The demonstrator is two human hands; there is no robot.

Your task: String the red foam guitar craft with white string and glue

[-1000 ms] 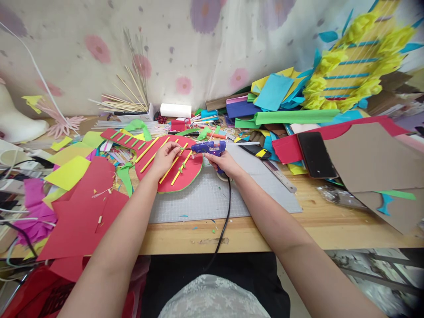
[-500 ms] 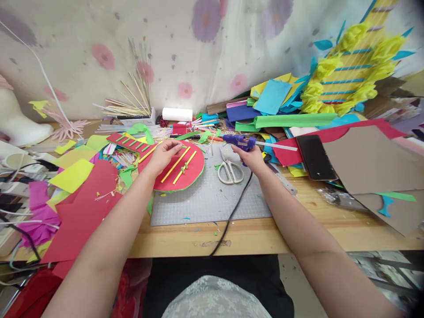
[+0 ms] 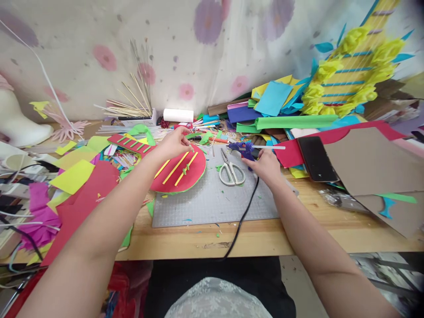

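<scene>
My left hand (image 3: pixel 174 143) hovers over the top edge of a red guitar-shaped foam piece (image 3: pixel 185 176) that carries yellow strips and green bits. Its fingertips are pinched together, and what they hold is too small to make out. My right hand (image 3: pixel 266 167) grips a blue glue gun (image 3: pixel 243 148) at the far right edge of the grey cutting mat (image 3: pixel 212 203). The gun's nozzle points left and a clear glue stick juts out to the right. Its black cord (image 3: pixel 243 218) runs across the mat and off the table's front edge. White-handled scissors (image 3: pixel 232 171) lie between my hands.
Red, yellow and magenta sheets (image 3: pixel 82 185) pile up at the left. A black phone (image 3: pixel 315 157) and brown cardboard (image 3: pixel 367 161) lie at the right, with stacked coloured paper (image 3: pixel 274 104) behind. A white roll (image 3: pixel 178 115) and thin sticks (image 3: pixel 132 104) stand at the back.
My right hand drew the glue gun away from the foam guitar to the right, uncovering the scissors. My left hand lifted off the yellow strips and moved up to the guitar's top edge.
</scene>
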